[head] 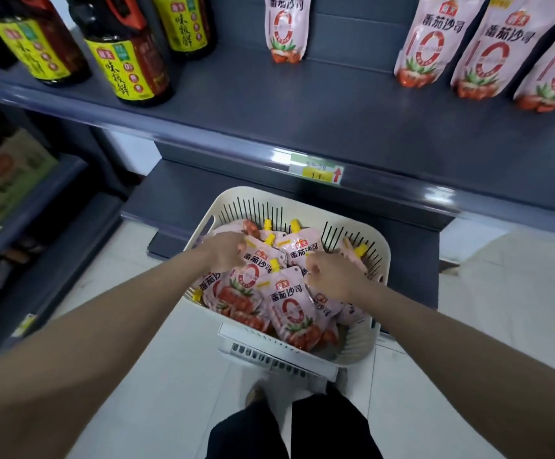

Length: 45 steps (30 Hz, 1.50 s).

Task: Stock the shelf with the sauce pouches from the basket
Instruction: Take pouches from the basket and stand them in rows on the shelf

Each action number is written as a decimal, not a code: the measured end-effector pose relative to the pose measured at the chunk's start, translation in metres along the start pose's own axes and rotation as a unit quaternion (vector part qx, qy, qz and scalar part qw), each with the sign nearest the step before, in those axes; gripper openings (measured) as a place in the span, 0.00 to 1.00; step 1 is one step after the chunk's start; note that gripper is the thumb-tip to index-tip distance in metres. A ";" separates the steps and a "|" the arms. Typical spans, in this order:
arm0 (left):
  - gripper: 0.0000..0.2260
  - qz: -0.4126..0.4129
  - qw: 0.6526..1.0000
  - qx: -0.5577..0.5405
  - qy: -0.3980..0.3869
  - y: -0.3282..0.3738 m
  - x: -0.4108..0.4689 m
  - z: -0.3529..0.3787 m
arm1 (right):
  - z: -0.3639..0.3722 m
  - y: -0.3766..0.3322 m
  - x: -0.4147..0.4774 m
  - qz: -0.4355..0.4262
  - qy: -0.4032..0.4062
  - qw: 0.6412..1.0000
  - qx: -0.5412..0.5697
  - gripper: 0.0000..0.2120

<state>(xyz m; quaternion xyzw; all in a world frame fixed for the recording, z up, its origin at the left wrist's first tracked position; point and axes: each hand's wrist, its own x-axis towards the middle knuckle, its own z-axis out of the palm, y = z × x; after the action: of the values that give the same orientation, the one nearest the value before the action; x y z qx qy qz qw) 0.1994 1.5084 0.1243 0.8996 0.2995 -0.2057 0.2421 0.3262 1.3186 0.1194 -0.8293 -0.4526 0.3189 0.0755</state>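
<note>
Two bare forearms reach down into a cream slotted plastic basket (262, 195) heaped with pink yellow-spouted sauce pouches (286, 296), too overlapped to count. The left hand (226, 251) and right hand (332, 276) sit among them, fingers bent; whether either grip pinches a pouch, I cannot tell. Up on the grey metal shelf (302, 111) stand four shelved pouches (431, 44) and three dark yellow-labelled bottles (130, 61).
</note>
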 end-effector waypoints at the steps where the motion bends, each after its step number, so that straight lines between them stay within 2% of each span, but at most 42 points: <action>1: 0.20 -0.012 1.000 -0.002 -0.008 -0.003 0.002 0.007 | 0.009 -0.002 0.004 0.016 -0.015 1.000 0.021 0.08; 4: 0.26 -0.037 0.997 -0.054 -0.036 -0.011 0.010 0.029 | 0.033 -0.002 0.018 0.065 -0.068 0.991 0.093 0.15; 5: 0.29 -0.043 0.995 -0.079 -0.040 -0.013 0.012 0.034 | 0.041 0.000 0.022 0.076 -0.075 0.987 0.121 0.15; 8: 0.35 -0.075 0.990 -0.117 -0.024 -0.015 0.022 0.045 | 0.057 0.003 0.033 0.126 -0.068 0.971 0.190 0.20; 11: 0.30 -0.105 0.986 -0.132 0.001 -0.011 0.032 0.046 | 0.068 0.006 0.041 0.182 -0.036 0.956 0.226 0.23; 14: 0.27 -0.126 0.983 -0.134 -0.003 -0.006 0.039 0.046 | 0.079 0.009 0.049 0.206 -0.015 0.946 0.249 0.12; 17: 0.25 -0.153 0.977 -0.149 0.007 0.000 0.046 0.048 | 0.080 0.012 0.053 0.236 -0.022 0.926 0.293 0.12; 20: 0.25 -0.175 0.968 -0.181 -0.010 0.002 0.050 0.055 | 0.076 0.013 0.054 0.225 -0.030 0.923 0.309 0.13; 26: 0.29 -0.204 0.956 -0.211 -0.025 0.005 0.047 0.055 | 0.062 0.008 0.036 0.182 -0.010 0.946 0.266 0.15; 29: 0.25 -0.168 0.967 -0.190 -0.027 0.008 0.041 0.044 | 0.039 0.000 0.021 0.161 0.028 0.950 0.267 0.12; 32: 0.24 -0.122 0.977 -0.174 0.016 0.014 0.029 0.024 | 0.005 -0.009 0.006 0.137 0.088 0.941 0.295 0.06; 34: 0.22 -0.096 0.974 -0.202 0.043 0.019 0.020 0.003 | -0.020 -0.016 -0.003 0.118 0.136 0.919 0.349 0.03; 36: 0.15 -0.071 0.973 -0.207 0.072 0.026 0.009 -0.025 | -0.048 -0.022 -0.010 0.100 0.180 0.897 0.391 0.07; 39: 0.06 -0.032 0.935 -0.328 0.129 0.038 -0.006 -0.067 | -0.091 -0.034 -0.018 0.054 0.254 0.868 0.423 0.08; 42: 0.08 0.004 0.886 -0.430 0.174 0.055 -0.016 -0.107 | -0.131 -0.042 -0.028 0.025 0.309 0.831 0.463 0.12; 45: 0.12 0.058 0.846 -0.485 0.215 0.080 -0.023 -0.145 | -0.166 -0.041 -0.037 -0.001 0.342 0.793 0.505 0.09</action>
<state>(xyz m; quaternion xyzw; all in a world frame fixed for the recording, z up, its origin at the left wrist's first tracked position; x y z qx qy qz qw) 0.2666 1.5227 0.2766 0.7048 0.3526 0.1786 0.5891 0.3819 1.3397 0.2840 -0.7277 -0.1732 0.1970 0.6338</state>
